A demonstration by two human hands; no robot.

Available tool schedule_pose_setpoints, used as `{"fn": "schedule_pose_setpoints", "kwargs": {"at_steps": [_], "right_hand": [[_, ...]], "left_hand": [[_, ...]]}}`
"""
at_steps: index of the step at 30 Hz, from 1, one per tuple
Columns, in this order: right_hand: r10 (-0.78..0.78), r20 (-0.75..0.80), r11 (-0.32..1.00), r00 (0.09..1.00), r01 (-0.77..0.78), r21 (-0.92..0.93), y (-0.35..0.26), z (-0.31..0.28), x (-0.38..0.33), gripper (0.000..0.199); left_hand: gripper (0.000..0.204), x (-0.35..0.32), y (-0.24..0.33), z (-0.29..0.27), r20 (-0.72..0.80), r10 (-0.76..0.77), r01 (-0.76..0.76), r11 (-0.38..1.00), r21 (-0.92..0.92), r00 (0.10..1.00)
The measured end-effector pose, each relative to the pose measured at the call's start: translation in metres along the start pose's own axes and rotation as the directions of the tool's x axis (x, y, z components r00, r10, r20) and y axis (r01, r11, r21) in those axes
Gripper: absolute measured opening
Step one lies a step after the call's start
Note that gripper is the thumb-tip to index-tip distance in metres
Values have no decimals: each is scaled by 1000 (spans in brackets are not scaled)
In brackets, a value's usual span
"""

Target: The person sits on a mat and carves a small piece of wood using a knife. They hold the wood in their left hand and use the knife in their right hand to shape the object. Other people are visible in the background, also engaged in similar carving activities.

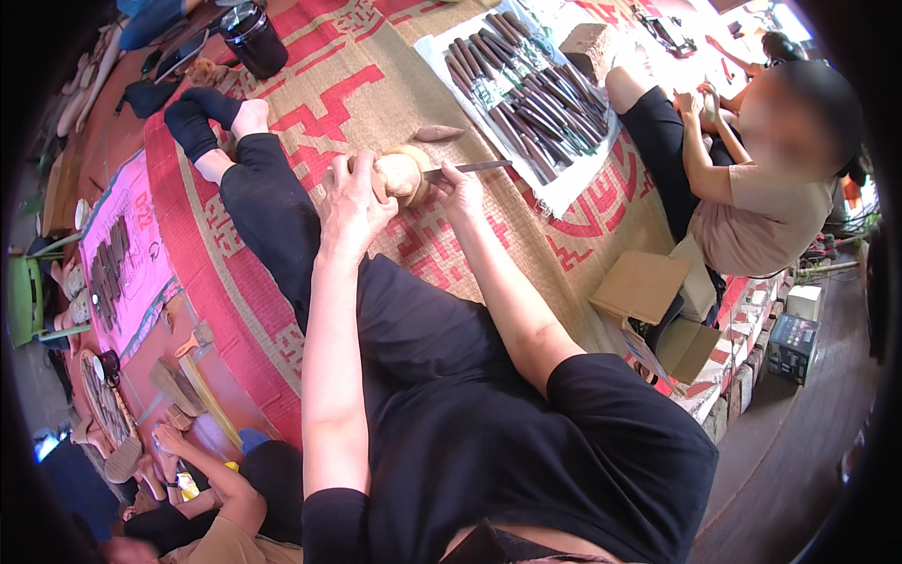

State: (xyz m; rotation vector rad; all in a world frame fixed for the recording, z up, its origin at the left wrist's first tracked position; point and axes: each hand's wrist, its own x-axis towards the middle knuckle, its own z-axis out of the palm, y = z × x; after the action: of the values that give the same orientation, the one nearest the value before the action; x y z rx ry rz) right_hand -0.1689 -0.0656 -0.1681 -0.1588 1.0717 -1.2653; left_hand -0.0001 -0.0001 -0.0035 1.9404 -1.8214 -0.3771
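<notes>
Held up over the mat is a pale, rounded piece of wood (399,176), with a second rounded, yellowish part behind it. My left hand (355,209) is closed around its left side, fingers bent over the top. My right hand (459,195) grips a slim, dark hand tool (489,166) between thumb and fingers. One end of this tool meets the wood's right side; the other points right. Whether it is a knife or a file I cannot tell. Just beyond the wood, a brown spindle-shaped piece (438,133) lies on the woven mat (489,221).
Far right, a white cloth (559,193) bears many dark-handled tools (526,89) beside a brick (587,49). A seated person (766,197) works at right, near an open cardboard box (644,284). Another person's hands (169,446) show lower left. A dark jar (254,42) stands far left.
</notes>
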Motion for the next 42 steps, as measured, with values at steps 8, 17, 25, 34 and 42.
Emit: {"fn": "schedule_pose_setpoints", "kwargs": {"at_steps": [8, 17, 25, 34, 42], "right_hand": [[-5, -21, 1000, 1000, 5, -18, -9, 4, -11, 13], [-8, -60, 999, 998, 5, -41, -14, -7, 0, 16], [-38, -28, 999, 999, 38, 1, -9, -2, 1, 13], [5, 95, 998, 995, 1, -68, -5, -2, -2, 10], [-23, 13, 999, 1000, 24, -36, -17, 4, -7, 10]], "left_hand": [[61, 1, -3, -1, 2, 8, -8, 1000, -6, 1000], [59, 0, -3, -1, -6, 14, -14, 1000, 10, 1000], [56, 1, -3, 0, -42, 32, -33, 999, -25, 999], [54, -2, -3, 1, -89, 55, -61, 997, -56, 994], [58, -2, -3, 1, -35, -35, 35, 999, -17, 999]]}}
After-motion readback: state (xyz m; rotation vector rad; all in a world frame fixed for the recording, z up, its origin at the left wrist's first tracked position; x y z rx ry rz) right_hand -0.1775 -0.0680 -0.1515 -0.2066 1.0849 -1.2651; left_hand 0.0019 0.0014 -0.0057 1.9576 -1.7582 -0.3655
